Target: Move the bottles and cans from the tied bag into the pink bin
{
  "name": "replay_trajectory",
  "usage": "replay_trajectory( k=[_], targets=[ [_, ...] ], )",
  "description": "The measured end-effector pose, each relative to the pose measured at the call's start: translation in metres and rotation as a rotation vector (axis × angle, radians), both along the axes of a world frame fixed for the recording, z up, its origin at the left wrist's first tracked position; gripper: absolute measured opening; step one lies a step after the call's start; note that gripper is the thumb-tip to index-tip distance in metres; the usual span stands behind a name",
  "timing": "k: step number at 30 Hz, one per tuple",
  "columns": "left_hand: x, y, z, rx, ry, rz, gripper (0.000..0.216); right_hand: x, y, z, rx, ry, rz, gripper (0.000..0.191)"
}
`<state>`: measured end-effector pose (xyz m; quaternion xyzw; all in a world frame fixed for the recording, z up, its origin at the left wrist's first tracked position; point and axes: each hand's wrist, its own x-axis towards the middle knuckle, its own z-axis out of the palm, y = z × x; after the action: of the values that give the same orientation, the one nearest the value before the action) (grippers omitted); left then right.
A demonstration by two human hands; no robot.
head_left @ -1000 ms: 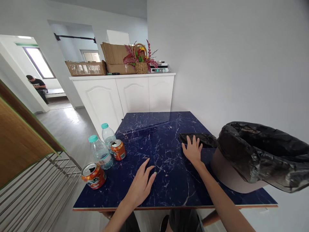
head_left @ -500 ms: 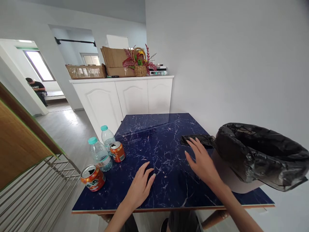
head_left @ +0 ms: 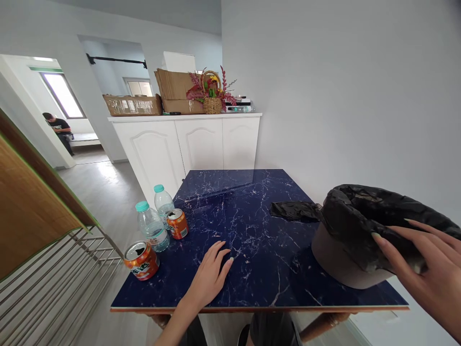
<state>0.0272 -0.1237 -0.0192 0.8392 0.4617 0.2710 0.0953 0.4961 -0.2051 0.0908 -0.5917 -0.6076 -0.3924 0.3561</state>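
The right hand [head_left: 434, 264] has shifted from near the flat black plastic [head_left: 295, 210] to the bin [head_left: 338, 262] at lower right. Its fingers, parted, lie at the near rim, over the black liner [head_left: 344, 226]; whether they grip it cannot be told. The left hand [head_left: 209, 276], loosely spread and empty, occupies lower centre above the table [head_left: 248, 269].

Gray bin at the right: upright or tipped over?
Upright: the gray bin stands on the table, its mouth, draped with a black liner, facing up. Its contents, I cannot tell.
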Motion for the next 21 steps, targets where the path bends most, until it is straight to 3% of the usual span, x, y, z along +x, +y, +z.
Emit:
replay_trajectory(
  k=[5, 12, 21],
  targets=[
    [0.0, -0.001, 0.0, -0.026, 0.003, 0.007, 0.038, 0.004, 0.003, -0.002, 0.01, 0.014, 0.075, 0.037],
    [0.0, -0.003, 0.002, -0.031, -0.007, 0.011, 0.036, 0.005, 0.007, -0.007, 0.035, -0.014, 0.007, 0.043],
    [0.0, -0.001, -0.001, 0.003, -0.02, 0.013, 0.035, -0.005, 0.006, 0.003, -0.107, 0.101, -0.017, 0.052]
  ],
)
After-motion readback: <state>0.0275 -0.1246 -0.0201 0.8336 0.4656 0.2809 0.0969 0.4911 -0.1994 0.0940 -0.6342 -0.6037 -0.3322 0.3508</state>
